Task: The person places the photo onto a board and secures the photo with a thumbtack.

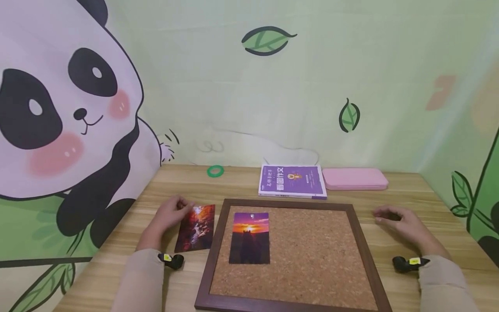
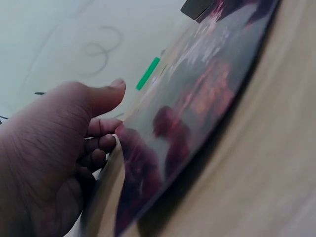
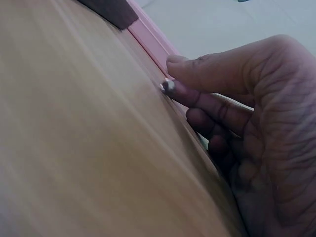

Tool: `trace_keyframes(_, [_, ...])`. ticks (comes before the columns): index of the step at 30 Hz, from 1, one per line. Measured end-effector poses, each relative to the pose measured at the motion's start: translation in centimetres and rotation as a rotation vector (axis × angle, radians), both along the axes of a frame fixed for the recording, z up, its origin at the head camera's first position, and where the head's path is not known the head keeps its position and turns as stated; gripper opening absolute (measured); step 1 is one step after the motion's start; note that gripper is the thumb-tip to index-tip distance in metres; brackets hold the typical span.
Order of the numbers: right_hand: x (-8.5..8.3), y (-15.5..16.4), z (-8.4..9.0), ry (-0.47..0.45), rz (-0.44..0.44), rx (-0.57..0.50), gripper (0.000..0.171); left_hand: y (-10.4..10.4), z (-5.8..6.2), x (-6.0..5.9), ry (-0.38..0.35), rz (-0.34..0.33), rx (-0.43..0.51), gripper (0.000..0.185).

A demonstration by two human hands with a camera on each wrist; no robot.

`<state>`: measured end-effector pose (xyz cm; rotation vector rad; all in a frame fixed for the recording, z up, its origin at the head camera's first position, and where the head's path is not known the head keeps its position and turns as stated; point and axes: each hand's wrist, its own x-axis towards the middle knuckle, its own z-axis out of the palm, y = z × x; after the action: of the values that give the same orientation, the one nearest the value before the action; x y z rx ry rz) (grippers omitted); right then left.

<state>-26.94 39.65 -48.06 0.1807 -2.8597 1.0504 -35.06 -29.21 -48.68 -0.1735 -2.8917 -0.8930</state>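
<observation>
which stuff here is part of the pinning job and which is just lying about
In use:
- wooden-framed cork board
- purple sunset photo pinned on the cork
- reddish canyon photo, held at its edge by the left hand
- small silver pushpin, pinched by the right hand

Lying about:
- green ring
- purple book
- flat pink case

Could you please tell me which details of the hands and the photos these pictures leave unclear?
- Left wrist view: the red photo is blurred and cut off by the edges, so its subject is unreadable.
- Right wrist view: a small shiny thing at the right hand fingertips is too small to identify.
- Head view: the purple book title is too small.
</observation>
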Motion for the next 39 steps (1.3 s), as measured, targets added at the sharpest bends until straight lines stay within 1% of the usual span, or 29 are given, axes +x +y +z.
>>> trace_keyframes(6, [0.12, 0.1, 0.04, 0.013, 0.003, 0.001, 0.038, -0.19, 0.03, 0.1, -0.047, -0.013, 0.0, 0.039])
trace_keyframes(9, [0.2, -0.03, 0.13, -0.005, 0.01, 0.004, 0.039, -0.11, 0.12, 0.17, -0.072, -0.028, -0.011, 0.04])
trace_keyframes(14, [0.27, -0.06, 0.01, -0.032, 0.013, 0.005, 0.042, 0.07, 0.25, 0.42, -0.088, -0.046, -0.02, 0.045])
trace_keyframes(17, [0.24, -0.02, -0.04, -0.033, 0.013, 0.009, 0.042, 0.13, 0.27, 0.38, -0.097, -0.039, -0.017, 0.045])
trace_keyframes(26, [0.31, -0.09, 0.24, -0.039, 0.015, 0.016, 0.042, 0.09, 0.18, 0.09, -0.068, -0.045, -0.012, 0.04])
trace_keyframes(30, [0.23, -0.09, 0.25, -0.022, 0.024, 0.014, 0.04, 0.19, 0.25, 0.11, -0.088, -0.038, -0.008, 0.04])
trace_keyframes(34, [0.04, -0.09, 0.15, -0.024, 0.008, 0.032, 0.039, 0.33, 0.37, 0.1, -0.117, -0.02, 0.011, 0.041])
trace_keyframes(39, [-0.26, 0.05, 0.13, -0.024, -0.019, 0.052, 0.04, 0.29, 0.39, -0.06, -0.125, -0.012, 0.012, 0.042])
